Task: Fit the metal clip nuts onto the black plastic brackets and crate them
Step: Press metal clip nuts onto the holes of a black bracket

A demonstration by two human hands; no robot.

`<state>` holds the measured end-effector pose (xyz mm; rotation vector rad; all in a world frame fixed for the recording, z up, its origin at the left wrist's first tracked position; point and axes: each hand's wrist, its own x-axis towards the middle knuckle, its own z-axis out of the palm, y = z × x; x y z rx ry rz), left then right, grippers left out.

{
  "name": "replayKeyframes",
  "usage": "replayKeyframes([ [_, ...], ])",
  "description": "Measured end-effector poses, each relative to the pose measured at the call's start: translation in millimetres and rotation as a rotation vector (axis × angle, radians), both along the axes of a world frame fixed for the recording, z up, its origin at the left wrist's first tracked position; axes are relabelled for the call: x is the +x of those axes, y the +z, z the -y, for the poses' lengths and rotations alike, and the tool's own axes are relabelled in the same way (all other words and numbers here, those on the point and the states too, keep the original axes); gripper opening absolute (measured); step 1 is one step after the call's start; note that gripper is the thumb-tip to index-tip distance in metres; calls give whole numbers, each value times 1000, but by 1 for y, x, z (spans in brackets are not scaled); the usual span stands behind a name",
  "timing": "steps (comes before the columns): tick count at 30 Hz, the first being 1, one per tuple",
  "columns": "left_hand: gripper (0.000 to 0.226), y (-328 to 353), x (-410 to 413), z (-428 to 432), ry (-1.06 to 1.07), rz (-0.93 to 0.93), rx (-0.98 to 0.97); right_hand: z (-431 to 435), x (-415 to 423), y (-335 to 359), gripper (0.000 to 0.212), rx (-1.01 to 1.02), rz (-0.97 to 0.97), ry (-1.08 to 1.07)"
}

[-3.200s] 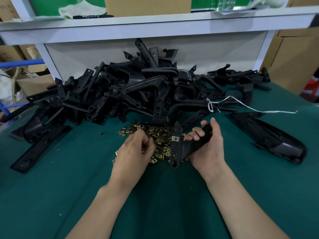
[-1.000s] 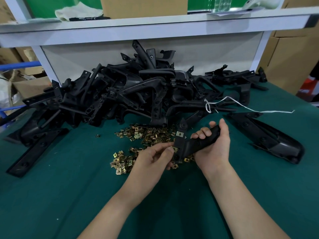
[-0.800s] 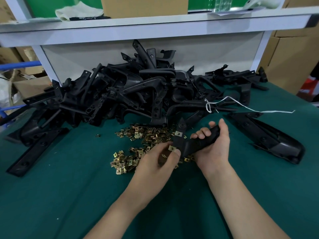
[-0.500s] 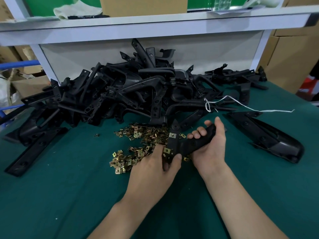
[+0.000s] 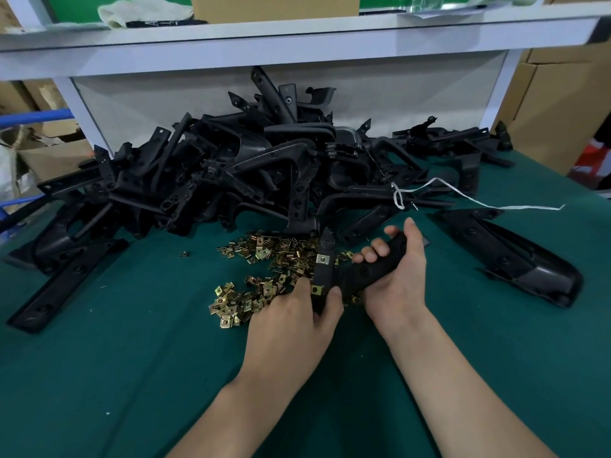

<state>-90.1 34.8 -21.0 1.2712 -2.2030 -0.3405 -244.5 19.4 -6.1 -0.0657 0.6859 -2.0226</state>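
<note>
My right hand [image 5: 398, 276] grips a black plastic bracket [image 5: 360, 271] by its thick end, above the green table. Two brass clip nuts sit on the bracket's narrow arm: an upper clip nut [image 5: 323, 259] and a lower clip nut [image 5: 316, 289]. My left hand [image 5: 294, 325] pinches the arm's lower end, thumb and fingers beside the lower clip nut. A loose heap of brass clip nuts [image 5: 264, 276] lies on the cloth just left of the bracket. A big pile of black brackets [image 5: 231, 173] fills the back of the table.
A long black bracket [image 5: 509, 256] lies to the right, another flat one [image 5: 62, 285] at the left. A white string [image 5: 463, 196] trails over the pile. A white shelf [image 5: 297, 44] overhangs the back. Cardboard boxes [image 5: 555, 104] stand at the right.
My left hand left the clip nut heap, came to the bracket and pressed a second clip nut onto its lower arm. My right hand kept holding the bracket and lowered it slightly.
</note>
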Motion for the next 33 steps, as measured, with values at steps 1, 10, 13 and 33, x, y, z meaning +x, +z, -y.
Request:
replayKeyframes([
  [1, 40, 0, 0, 0, -2, 5, 2, 0, 0, 0, 33, 0, -2, 0],
  [10, 40, -2, 0, 1, -10, 7, -1, 0, 1, -1, 34, 0, -13, 12],
  [13, 40, -2, 1, 2, -16, 17, -3, 1, 2, -1, 34, -2, -6, 16],
  [33, 40, -2, 0, 0, -16, 75, -26, 0, 2, -1, 33, 1, 3, 18],
])
